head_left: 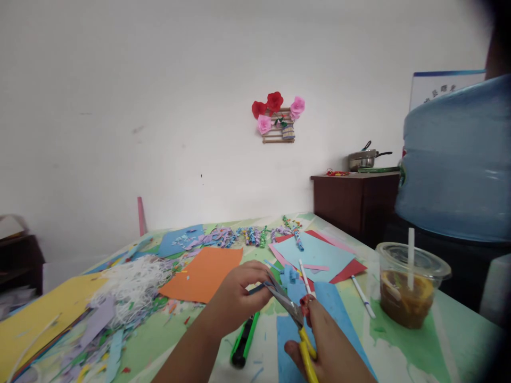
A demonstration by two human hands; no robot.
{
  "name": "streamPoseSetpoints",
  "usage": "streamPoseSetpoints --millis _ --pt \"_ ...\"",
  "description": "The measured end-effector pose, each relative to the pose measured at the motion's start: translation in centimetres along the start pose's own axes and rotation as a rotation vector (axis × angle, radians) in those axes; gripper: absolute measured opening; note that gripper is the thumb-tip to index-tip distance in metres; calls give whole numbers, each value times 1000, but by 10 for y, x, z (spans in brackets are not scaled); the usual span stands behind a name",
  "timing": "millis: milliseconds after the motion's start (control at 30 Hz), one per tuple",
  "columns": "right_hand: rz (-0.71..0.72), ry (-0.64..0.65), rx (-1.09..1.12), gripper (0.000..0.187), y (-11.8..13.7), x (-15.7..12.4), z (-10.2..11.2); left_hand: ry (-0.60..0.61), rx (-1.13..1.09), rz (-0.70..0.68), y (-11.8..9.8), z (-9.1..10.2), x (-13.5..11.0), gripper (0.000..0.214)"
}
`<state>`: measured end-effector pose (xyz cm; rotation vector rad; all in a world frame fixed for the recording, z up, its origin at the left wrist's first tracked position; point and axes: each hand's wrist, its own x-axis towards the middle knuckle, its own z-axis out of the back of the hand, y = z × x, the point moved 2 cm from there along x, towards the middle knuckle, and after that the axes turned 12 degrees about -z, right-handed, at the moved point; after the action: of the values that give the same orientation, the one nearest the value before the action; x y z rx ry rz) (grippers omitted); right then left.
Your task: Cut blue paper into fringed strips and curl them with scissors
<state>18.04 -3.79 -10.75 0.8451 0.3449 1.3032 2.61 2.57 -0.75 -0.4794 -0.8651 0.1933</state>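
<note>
Left hand (pixel 239 295), fingers curled in a pinch, sits just beside the clenched, lower right hand (pixel 329 346).

I spot dark characters on the white board (pixel 435 88) behind the water jug (pixel 459 159), too blurred to read.

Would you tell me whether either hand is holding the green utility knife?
No, the green utility knife lies on the table while the left hand pinches blue paper and the right hand holds the scissors.
</note>
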Motion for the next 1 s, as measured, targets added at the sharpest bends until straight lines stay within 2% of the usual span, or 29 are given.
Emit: streamPoseSetpoints --millis 100,267,500,600,867,1000 --pt "-24 -14 51 46 5 -1 2 15 5 1 0 2 0 15" --pt "-20 -106 -14 40 12 -4 5 54 31 -40 -1 7 -1 11" --pt "-72 2 35 39 16 -4 10 83 35 -47 -4 10 -2 10" --pt "-96 48 37 33 17 -3 12 79 36 -37 -3 10 -2 9" --pt "-67 -4 -17 25 17 1 17 103 69 82 -2 11 -2 9" --pt "-54 -9 -8 25 17 1 19 126 67 78 -3 12 -2 11"
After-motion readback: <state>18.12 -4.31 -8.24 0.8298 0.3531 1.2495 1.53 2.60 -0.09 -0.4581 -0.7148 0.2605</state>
